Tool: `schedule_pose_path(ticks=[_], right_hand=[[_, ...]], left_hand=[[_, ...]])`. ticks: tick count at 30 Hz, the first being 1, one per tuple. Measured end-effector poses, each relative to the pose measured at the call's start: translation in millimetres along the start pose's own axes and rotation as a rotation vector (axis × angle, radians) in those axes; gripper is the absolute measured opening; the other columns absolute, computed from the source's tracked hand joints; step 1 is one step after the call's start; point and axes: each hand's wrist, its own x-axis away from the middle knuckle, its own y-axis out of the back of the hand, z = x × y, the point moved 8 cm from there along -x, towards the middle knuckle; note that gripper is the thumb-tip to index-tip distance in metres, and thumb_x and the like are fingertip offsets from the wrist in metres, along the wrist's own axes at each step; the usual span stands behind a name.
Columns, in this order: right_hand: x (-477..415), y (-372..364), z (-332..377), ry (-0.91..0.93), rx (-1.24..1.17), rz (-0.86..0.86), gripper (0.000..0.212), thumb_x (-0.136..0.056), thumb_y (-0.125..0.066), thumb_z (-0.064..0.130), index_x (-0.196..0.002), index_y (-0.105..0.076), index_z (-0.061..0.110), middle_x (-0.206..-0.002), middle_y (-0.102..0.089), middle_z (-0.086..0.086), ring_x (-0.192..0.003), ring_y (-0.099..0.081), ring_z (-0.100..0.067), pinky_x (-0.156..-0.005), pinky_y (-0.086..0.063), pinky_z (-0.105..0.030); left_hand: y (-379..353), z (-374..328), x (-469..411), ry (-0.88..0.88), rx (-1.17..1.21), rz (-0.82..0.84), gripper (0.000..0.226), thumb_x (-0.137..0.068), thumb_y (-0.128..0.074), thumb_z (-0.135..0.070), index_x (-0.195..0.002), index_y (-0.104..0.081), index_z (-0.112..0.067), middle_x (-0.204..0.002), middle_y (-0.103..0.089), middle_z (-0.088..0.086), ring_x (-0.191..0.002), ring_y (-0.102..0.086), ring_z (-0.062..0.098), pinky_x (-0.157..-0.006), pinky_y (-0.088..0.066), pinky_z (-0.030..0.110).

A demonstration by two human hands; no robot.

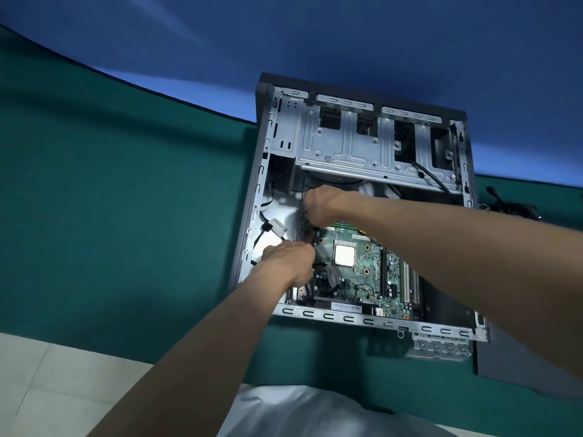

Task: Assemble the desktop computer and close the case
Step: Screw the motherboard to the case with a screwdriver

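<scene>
right hand (pixel 321 205) grip hidden, left hand (pixel 290 263) (likewise)

Single wide-angle view from the head, aimed forward and steeply down over a green table (pixel 126 216). Close in: open computer case (pixel 372 146) across centre and right of frame, left hand (pixel 288 263) and right hand (pixel 321 206) near each other mid-frame inside it. Far table edge bowed across the upper left.

A repair workbench: green mat (pixel 126 216) under opened computer case (pixel 347 146), blue wall (pixel 315 33).
</scene>
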Motion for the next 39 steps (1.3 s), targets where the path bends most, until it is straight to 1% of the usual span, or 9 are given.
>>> schedule_pose_path(ticks=[4,8,13,17,23,26,28,32,39], right_hand=[[8,8,5,0.179,0.236,-0.107,0.010,-0.097,-0.040,0.012,-0.090,-0.047,0.010,-0.074,-0.042,-0.005,-0.065,-0.046,-0.020,-0.061,-0.038,-0.032],[10,13,11,0.246,0.287,-0.195,0.015,-0.098,-0.041,0.017,-0.088,-0.049,0.010,-0.061,-0.032,-0.001,-0.061,-0.045,-0.020,-0.058,-0.037,-0.029],[-1,6,7,0.198,0.130,-0.150,0.038,-0.102,-0.031,0.019,-0.065,-0.034,0.010,-0.066,-0.040,-0.003,-0.058,-0.046,-0.017,-0.044,-0.029,-0.022],[-8,2,-2,0.060,-0.052,-0.113,0.018,-0.096,-0.040,0.016,-0.082,-0.041,0.006,-0.078,-0.042,-0.007,-0.069,-0.046,-0.020,-0.059,-0.039,-0.027],[14,2,-22,-0.028,-0.058,-0.244,0.007,-0.094,-0.042,0.019,-0.092,-0.044,0.013,-0.087,-0.049,-0.010,-0.079,-0.049,-0.028,-0.069,-0.039,-0.036],[42,-16,-50,-0.015,-0.342,-0.270,0.022,-0.102,-0.035,0.030,-0.103,-0.043,0.010,-0.087,-0.057,-0.008,-0.077,-0.057,-0.027,-0.067,-0.045,-0.037],[68,-33,-70,0.011,-0.588,-0.267,0.023,-0.103,-0.034,0.033,-0.099,-0.041,0.012,-0.081,-0.062,-0.006,-0.070,-0.059,-0.020,-0.060,-0.046,-0.033],[130,-56,-119,-0.035,-0.894,-0.497,0.017,-0.099,-0.044,0.033,-0.087,-0.040,0.022,-0.068,-0.067,-0.001,-0.058,-0.062,-0.017,-0.056,-0.050,-0.039],[205,-83,-192,-0.159,-1.331,-0.981,0.026,-0.093,-0.059,0.022,-0.081,-0.045,0.040,-0.067,-0.060,0.003,-0.059,-0.059,-0.019,-0.057,-0.047,-0.040]], left_hand=[[-10,1,-4,-0.023,-0.090,0.089,0.048,-0.092,-0.042,0.004,-0.139,-0.044,-0.005,-0.158,-0.028,0.006,-0.136,-0.038,0.029,-0.108,-0.035,0.050],[-18,4,-4,-0.043,-0.107,0.156,0.074,-0.092,-0.035,0.009,-0.157,-0.008,-0.015,-0.164,0.007,-0.004,-0.151,-0.001,0.021,-0.118,-0.015,0.052],[-18,4,-6,-0.040,-0.110,0.138,0.070,-0.092,-0.037,0.006,-0.157,-0.015,-0.014,-0.165,-0.002,-0.001,-0.151,-0.008,0.022,-0.119,-0.022,0.051],[-14,2,-6,-0.050,-0.114,0.087,0.061,-0.093,-0.038,0.004,-0.151,-0.030,-0.011,-0.162,-0.021,0.003,-0.144,-0.028,0.025,-0.114,-0.032,0.049],[-4,4,-10,-0.026,-0.067,-0.069,0.033,-0.093,-0.042,-0.001,-0.122,-0.055,-0.013,-0.118,-0.059,0.003,-0.100,-0.054,0.022,-0.091,-0.044,0.041],[0,3,-12,-0.021,-0.048,-0.152,0.045,-0.090,-0.043,0.001,-0.131,-0.054,-0.014,-0.126,-0.060,0.004,-0.115,-0.056,0.025,-0.102,-0.044,0.043],[9,-3,-11,-0.033,-0.083,-0.243,0.038,-0.089,-0.045,0.003,-0.118,-0.062,-0.013,-0.108,-0.065,0.005,-0.099,-0.060,0.023,-0.096,-0.049,0.042],[30,-29,-15,-0.097,-0.121,-0.443,0.034,-0.087,-0.046,0.002,-0.110,-0.066,-0.013,-0.096,-0.068,0.006,-0.082,-0.058,0.021,-0.075,-0.050,0.034],[8,-102,-48,-0.203,0.043,-0.321,0.041,-0.101,-0.048,-0.020,-0.141,-0.046,-0.015,-0.136,-0.054,0.011,-0.122,-0.053,0.029,-0.099,-0.046,0.045]])
